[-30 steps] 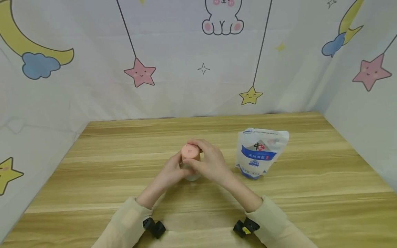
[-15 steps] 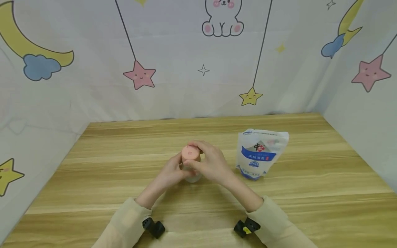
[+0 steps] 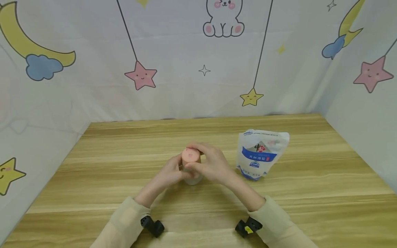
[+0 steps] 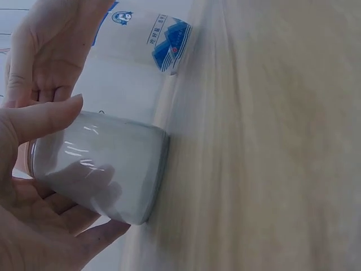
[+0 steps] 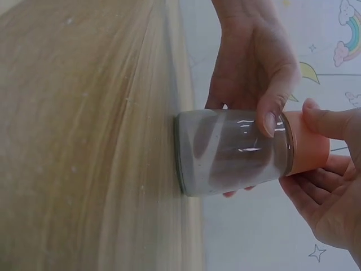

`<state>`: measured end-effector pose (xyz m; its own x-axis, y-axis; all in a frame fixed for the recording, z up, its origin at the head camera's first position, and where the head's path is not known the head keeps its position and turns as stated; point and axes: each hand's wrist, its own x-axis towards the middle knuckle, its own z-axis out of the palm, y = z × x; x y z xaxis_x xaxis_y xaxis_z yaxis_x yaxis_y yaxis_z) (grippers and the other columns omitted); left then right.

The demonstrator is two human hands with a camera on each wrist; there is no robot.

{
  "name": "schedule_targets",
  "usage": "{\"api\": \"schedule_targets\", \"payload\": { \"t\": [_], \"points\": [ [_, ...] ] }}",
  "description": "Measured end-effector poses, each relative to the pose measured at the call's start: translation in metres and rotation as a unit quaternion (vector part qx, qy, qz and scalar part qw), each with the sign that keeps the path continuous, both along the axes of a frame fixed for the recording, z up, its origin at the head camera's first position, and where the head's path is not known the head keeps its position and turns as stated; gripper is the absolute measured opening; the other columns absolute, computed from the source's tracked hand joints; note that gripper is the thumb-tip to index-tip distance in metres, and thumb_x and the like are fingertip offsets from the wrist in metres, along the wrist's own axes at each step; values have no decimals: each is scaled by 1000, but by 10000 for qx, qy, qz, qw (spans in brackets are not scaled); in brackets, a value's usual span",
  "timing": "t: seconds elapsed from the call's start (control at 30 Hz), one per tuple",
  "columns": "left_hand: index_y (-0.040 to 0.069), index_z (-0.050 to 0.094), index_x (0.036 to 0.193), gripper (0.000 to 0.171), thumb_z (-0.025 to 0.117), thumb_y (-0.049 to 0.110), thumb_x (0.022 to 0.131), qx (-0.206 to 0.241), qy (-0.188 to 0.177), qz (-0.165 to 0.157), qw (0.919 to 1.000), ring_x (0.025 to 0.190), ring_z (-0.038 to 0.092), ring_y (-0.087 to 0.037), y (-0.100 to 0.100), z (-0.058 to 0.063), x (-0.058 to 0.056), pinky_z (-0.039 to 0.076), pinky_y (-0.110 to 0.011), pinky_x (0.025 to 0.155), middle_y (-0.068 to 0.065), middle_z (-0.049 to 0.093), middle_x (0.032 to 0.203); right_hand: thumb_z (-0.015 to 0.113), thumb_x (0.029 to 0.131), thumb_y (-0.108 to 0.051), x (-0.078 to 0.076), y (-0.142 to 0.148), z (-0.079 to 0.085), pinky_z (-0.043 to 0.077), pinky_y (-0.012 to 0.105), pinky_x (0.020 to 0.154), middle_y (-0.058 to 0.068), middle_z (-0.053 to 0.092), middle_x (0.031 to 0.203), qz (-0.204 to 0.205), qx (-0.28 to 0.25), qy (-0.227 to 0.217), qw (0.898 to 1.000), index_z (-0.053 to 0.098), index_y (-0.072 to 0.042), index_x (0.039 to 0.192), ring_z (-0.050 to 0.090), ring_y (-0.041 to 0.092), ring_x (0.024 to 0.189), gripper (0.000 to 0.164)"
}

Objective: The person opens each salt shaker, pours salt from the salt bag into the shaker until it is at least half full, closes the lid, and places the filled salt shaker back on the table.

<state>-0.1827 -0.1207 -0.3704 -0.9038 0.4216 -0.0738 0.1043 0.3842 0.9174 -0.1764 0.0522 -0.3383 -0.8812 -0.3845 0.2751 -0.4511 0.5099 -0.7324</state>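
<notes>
A clear glass jar (image 5: 194, 152) with a pink lid (image 3: 191, 155) stands upright in front of the person, at about the middle of the table. The left hand (image 3: 170, 174) grips the glass body, thumb on one side and fingers on the other. From above, the right hand (image 3: 215, 166) holds the lid between its thumb and fingers. In the left wrist view the jar's glass (image 4: 127, 164) is see-through, with the fingers' shapes showing in it. The lid is on the jar; whether it is loose cannot be told.
To the right of the hands stands a white and blue bag of sea salt (image 3: 258, 156). The wood-grain table (image 3: 124, 144) meets a white printed curtain (image 3: 173, 100) at the back, and similar curtains hang at both sides.
Both hands and the jar have shifted slightly toward the person. The grips on the glass and lid look the same, and the salt bag has stayed in place.
</notes>
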Motion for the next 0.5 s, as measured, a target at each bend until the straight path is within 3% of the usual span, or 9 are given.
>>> {"api": "schedule_targets", "payload": {
  "t": [0.33,0.5],
  "points": [
    [7,48,136,61,71,12,80,109,18,-372,9992,127,49,-32,-3,1,-1,40,-55,105,-12,58,133,77,81,-25,-2,5,1,53,47,95,7,61,130,327,-6,-289,9990,55,-10,132,61,23,113,58],
    [7,47,136,61,72,17,81,6,0,-369,9993,121,53,-29,-5,1,-2,45,-49,101,-12,59,131,80,77,-31,0,3,2,51,47,97,4,58,131,145,-23,-554,9984,51,-12,134,58,24,114,67]
  ]
}}
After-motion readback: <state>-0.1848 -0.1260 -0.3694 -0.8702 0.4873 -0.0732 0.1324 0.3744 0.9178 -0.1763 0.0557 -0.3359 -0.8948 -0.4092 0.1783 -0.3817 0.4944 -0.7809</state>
